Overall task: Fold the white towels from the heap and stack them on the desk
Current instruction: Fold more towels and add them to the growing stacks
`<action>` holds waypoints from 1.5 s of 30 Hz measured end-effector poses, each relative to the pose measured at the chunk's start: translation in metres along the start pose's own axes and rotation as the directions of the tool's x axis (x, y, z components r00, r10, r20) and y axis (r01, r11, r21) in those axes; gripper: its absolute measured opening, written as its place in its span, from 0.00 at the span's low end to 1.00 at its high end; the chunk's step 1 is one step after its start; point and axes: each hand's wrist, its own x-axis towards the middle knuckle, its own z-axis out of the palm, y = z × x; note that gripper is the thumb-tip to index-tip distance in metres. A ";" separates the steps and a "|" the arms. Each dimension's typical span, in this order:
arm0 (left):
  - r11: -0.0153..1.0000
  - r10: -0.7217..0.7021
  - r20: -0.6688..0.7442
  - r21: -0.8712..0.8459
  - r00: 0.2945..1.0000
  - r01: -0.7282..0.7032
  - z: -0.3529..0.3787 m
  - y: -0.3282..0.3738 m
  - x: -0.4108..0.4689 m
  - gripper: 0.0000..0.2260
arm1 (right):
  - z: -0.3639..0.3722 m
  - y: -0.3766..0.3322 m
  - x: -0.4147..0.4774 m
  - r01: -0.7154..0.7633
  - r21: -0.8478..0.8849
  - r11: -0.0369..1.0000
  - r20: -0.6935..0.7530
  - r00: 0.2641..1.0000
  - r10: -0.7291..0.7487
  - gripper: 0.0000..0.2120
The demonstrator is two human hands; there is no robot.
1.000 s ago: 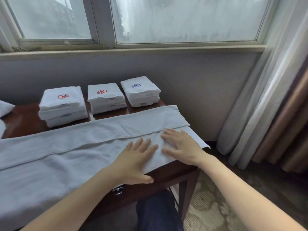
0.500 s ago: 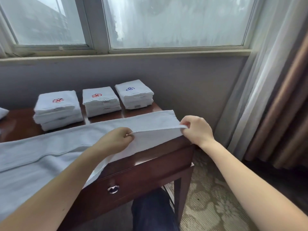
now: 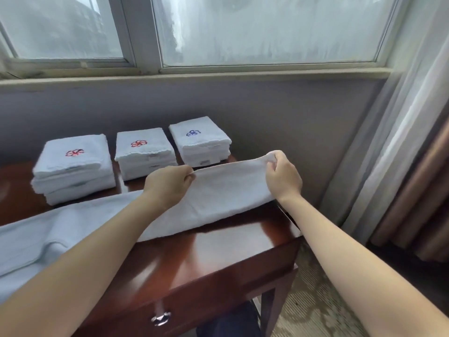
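Both the left hand (image 3: 167,184) and right hand (image 3: 281,175) pinch the white towel's (image 3: 228,190) lifted edge, its left end cut off.

Three stacks of folded white cloth towels (image 3: 145,154) stand in a row on the far side of the dark wooden desk (image 3: 218,259). A long white cloth towel (image 3: 228,188) lies across it, nearer.

A frosted window (image 3: 267,27) above the grey wall (image 3: 291,113), curtains (image 3: 413,142) right.
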 end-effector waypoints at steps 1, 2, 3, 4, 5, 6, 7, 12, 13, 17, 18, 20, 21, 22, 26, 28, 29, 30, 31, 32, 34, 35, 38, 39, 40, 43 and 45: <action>1.000 0.010 0.031 0.011 0.999 -0.011 0.007 -0.004 0.006 0.13 | 0.007 0.003 0.005 0.019 -0.062 0.998 0.017 1.000 -0.018 0.12; 1.000 0.014 0.067 0.022 0.998 -0.016 0.015 -0.007 0.011 0.13 | 0.013 0.007 0.010 0.031 -0.126 0.992 0.048 0.999 -0.025 0.13; 0.999 0.014 0.101 0.030 0.995 -0.017 0.024 -0.009 0.014 0.12 | 0.020 0.012 0.013 0.032 -0.189 0.981 0.096 0.995 -0.014 0.14; 0.999 0.013 0.127 0.032 0.992 -0.017 0.032 -0.011 0.015 0.12 | 0.024 0.015 0.015 0.026 -0.254 0.967 0.155 0.988 0.014 0.15; 1.000 0.013 0.135 0.021 0.991 -0.016 0.041 -0.013 0.016 0.12 | 0.027 0.016 0.016 0.023 -0.328 0.945 0.215 0.975 0.051 0.17; 1.000 0.012 0.130 -0.002 0.991 -0.012 0.048 -0.016 0.016 0.12 | 0.030 0.016 0.017 0.040 -0.408 0.912 0.256 0.964 0.072 0.20; 0.999 0.008 0.122 -0.036 0.992 -0.004 0.053 -0.019 0.017 0.12 | 0.030 0.014 0.016 0.089 -0.482 0.872 0.265 0.963 0.048 0.22; 0.983 -0.035 0.187 -0.169 0.982 0.067 0.057 -0.028 0.028 0.10 | 0.041 -0.037 -0.005 0.253 -0.307 0.917 0.394 0.911 -0.120 0.24; 0.981 -0.044 0.189 -0.180 0.981 0.079 0.058 -0.027 0.028 0.10 | 0.048 -0.045 -0.016 0.235 -0.271 0.934 0.502 0.862 -0.071 0.23; 0.974 -0.068 0.180 -0.203 0.981 0.105 0.060 -0.025 0.024 0.08 | 0.072 -0.047 -0.044 0.388 -0.337 0.858 0.651 0.754 -0.086 0.26; 0.974 -0.073 0.185 -0.200 0.980 0.110 0.060 -0.023 0.023 0.08 | 0.071 -0.044 -0.041 0.399 -0.326 0.857 0.656 0.748 -0.099 0.27; 0.976 -0.089 0.205 -0.180 0.975 0.127 0.058 -0.017 0.022 0.08 | 0.068 -0.036 -0.034 0.441 -0.302 0.845 0.688 0.715 -0.128 0.28; 0.976 -0.099 0.216 -0.168 0.971 0.137 0.058 -0.012 0.021 0.09 | 0.066 -0.032 -0.030 0.461 -0.292 0.838 0.703 0.697 -0.139 0.29; 0.976 -0.108 0.224 -0.160 0.969 0.146 0.057 -0.007 0.020 0.09 | 0.063 -0.028 -0.026 0.474 -0.283 0.833 0.716 0.683 -0.145 0.29; 0.974 -0.111 0.262 -0.161 0.959 0.157 0.052 0.016 0.014 0.10 | 0.049 -0.011 -0.012 0.506 -0.278 0.817 0.741 0.654 -0.153 0.28; 0.975 -0.105 0.298 -0.155 0.949 0.157 0.045 0.019 0.010 0.11 | 0.044 -0.010 -0.010 0.504 -0.290 0.813 0.745 0.652 -0.138 0.27; 0.977 -0.100 0.311 -0.147 0.945 0.152 0.039 0.017 0.006 0.13 | 0.043 -0.011 -0.011 0.496 -0.302 0.814 0.740 0.660 -0.127 0.27; 0.980 -0.091 0.315 -0.139 0.945 0.141 0.032 0.014 0.001 0.14 | 0.042 -0.015 -0.015 0.481 -0.307 0.821 0.729 0.673 -0.122 0.26; 0.982 -0.077 0.307 -0.141 0.949 0.125 0.025 0.009 -0.007 0.17 | 0.042 -0.019 -0.020 0.457 -0.292 0.840 0.710 0.692 -0.130 0.26; 0.981 -0.057 0.277 -0.165 0.959 0.106 0.017 0.003 -0.017 0.19 | 0.042 -0.025 -0.028 0.423 -0.245 0.873 0.682 0.715 -0.155 0.26; 0.959 -0.034 0.159 -0.271 0.987 0.077 0.001 -0.013 -0.042 0.19 | 0.043 -0.040 -0.048 0.377 -0.047 0.925 0.625 0.733 -0.268 0.26; 0.943 -0.038 0.089 -0.327 0.995 0.065 -0.008 -0.023 -0.056 0.17 | 0.044 -0.051 -0.061 0.396 0.075 0.915 0.595 0.719 -0.359 0.26; 0.908 -0.094 -0.017 -0.412 0.995 0.079 -0.029 -0.058 -0.101 0.10 | 0.051 -0.089 -0.097 0.495 0.361 0.790 0.526 0.591 -0.611 0.27; 0.905 -0.115 -0.031 -0.415 0.993 0.092 -0.035 -0.069 -0.116 0.07 | 0.055 -0.102 -0.107 0.511 0.427 0.746 0.515 0.540 -0.665 0.28; 0.909 -0.131 -0.046 -0.405 0.990 0.101 -0.040 -0.080 -0.129 0.06 | 0.058 -0.114 -0.116 0.519 0.475 0.711 0.514 0.492 -0.703 0.28; 0.918 -0.178 -0.069 -0.370 0.982 0.140 -0.053 -0.107 -0.166 0.05 | 0.067 -0.148 -0.141 0.531 0.548 0.647 0.538 0.369 -0.758 0.29; 0.920 -0.206 -0.073 -0.354 0.976 0.168 -0.061 -0.120 -0.188 0.05 | 0.072 -0.167 -0.157 0.564 0.558 0.608 0.551 0.296 -0.780 0.25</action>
